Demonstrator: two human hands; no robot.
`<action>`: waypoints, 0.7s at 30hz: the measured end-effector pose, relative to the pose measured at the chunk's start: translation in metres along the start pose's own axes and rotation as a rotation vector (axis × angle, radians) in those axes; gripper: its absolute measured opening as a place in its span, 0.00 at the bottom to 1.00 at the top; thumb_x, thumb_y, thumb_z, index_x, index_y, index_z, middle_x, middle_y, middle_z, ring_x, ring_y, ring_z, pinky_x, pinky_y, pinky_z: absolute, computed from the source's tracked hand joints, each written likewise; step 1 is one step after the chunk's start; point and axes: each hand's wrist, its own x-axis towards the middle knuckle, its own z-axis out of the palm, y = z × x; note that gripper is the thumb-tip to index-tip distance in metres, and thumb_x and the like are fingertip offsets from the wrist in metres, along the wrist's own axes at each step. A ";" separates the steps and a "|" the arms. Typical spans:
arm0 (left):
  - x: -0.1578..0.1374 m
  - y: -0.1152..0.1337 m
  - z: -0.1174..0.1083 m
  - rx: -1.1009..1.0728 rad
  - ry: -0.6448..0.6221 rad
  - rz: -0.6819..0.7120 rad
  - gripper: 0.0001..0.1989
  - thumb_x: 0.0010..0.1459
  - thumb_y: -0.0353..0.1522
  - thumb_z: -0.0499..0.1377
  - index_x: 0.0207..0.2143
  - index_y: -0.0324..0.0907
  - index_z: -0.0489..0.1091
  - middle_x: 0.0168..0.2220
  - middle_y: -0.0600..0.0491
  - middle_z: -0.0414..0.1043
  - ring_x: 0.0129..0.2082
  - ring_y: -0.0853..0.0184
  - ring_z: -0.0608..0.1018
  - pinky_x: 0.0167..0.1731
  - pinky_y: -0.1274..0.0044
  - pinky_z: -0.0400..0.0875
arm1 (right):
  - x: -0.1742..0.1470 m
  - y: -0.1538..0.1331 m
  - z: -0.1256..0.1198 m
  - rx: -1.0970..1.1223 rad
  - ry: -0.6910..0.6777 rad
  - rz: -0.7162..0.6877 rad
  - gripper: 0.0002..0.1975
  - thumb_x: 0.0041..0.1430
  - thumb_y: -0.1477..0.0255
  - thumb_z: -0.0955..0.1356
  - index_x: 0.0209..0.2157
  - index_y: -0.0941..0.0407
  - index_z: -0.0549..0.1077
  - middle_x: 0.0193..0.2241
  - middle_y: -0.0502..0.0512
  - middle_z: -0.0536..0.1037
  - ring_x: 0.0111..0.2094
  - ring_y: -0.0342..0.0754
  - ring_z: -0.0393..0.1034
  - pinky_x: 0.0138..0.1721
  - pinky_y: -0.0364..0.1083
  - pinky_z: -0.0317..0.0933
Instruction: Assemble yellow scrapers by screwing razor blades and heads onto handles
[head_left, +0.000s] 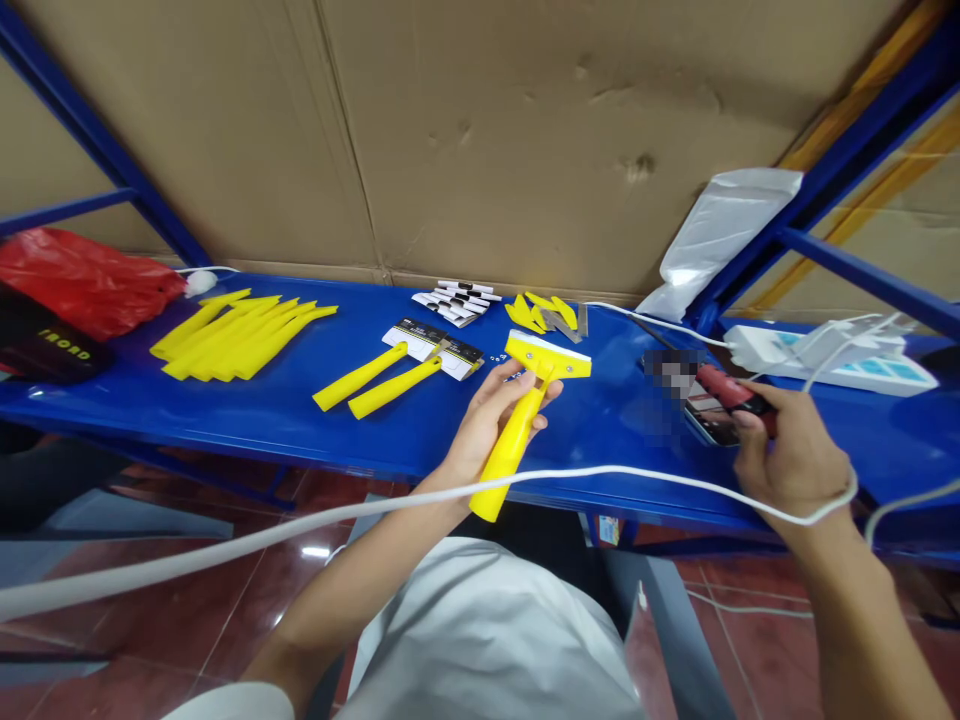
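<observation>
Head view: left hand (491,425) grips yellow scraper (525,420); right hand (787,455) grips red tool (731,392).

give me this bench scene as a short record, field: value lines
left hand: grips yellow scraper by its handle, blade end away from the person
right hand: holds red tool over the shelf
white cable: runs across both forearms
blue shelf: carries pile of yellow handles, two loose handles, blade packs
right end: power strip
left end: red bag

Blue shelf (262,410) under yellow handles (240,335)
</observation>
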 end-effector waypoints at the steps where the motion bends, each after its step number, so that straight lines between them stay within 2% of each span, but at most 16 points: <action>1: 0.000 0.000 -0.001 0.008 0.001 -0.002 0.15 0.62 0.28 0.72 0.50 0.42 0.77 0.50 0.46 0.82 0.48 0.60 0.89 0.28 0.86 0.76 | 0.000 0.000 0.001 0.010 -0.016 0.004 0.25 0.78 0.56 0.61 0.60 0.60 0.76 0.46 0.68 0.85 0.41 0.62 0.84 0.31 0.51 0.68; 6: 0.002 -0.001 -0.002 0.063 0.003 -0.020 0.17 0.64 0.29 0.72 0.54 0.42 0.77 0.53 0.44 0.83 0.52 0.58 0.88 0.32 0.85 0.79 | 0.008 -0.001 0.006 0.087 -0.073 0.001 0.26 0.78 0.56 0.60 0.60 0.60 0.75 0.49 0.70 0.84 0.47 0.63 0.84 0.41 0.52 0.74; 10: 0.003 -0.002 -0.003 0.074 0.028 -0.038 0.16 0.64 0.28 0.71 0.54 0.41 0.77 0.52 0.45 0.83 0.48 0.61 0.89 0.35 0.84 0.81 | 0.019 -0.006 0.003 0.100 -0.037 0.009 0.26 0.78 0.55 0.59 0.60 0.59 0.75 0.46 0.70 0.84 0.45 0.64 0.83 0.39 0.54 0.74; 13: 0.004 -0.002 -0.003 0.087 0.048 -0.046 0.16 0.63 0.28 0.72 0.52 0.41 0.76 0.52 0.44 0.83 0.47 0.61 0.89 0.36 0.83 0.82 | 0.024 -0.007 -0.002 0.143 -0.027 -0.020 0.25 0.77 0.56 0.60 0.60 0.58 0.75 0.46 0.70 0.84 0.45 0.63 0.83 0.43 0.55 0.76; 17: 0.002 -0.001 0.000 0.138 0.084 -0.060 0.16 0.65 0.28 0.71 0.54 0.40 0.76 0.50 0.44 0.84 0.47 0.60 0.89 0.39 0.81 0.83 | 0.031 -0.001 -0.017 0.172 -0.003 -0.074 0.24 0.75 0.58 0.64 0.61 0.59 0.75 0.49 0.70 0.85 0.48 0.64 0.83 0.50 0.57 0.77; 21: -0.003 0.002 0.007 0.171 0.127 -0.083 0.17 0.65 0.27 0.71 0.55 0.39 0.77 0.52 0.41 0.84 0.50 0.58 0.89 0.42 0.80 0.84 | 0.043 0.002 -0.044 0.111 -0.016 -0.100 0.27 0.75 0.54 0.64 0.61 0.58 0.77 0.48 0.69 0.85 0.46 0.64 0.83 0.46 0.55 0.76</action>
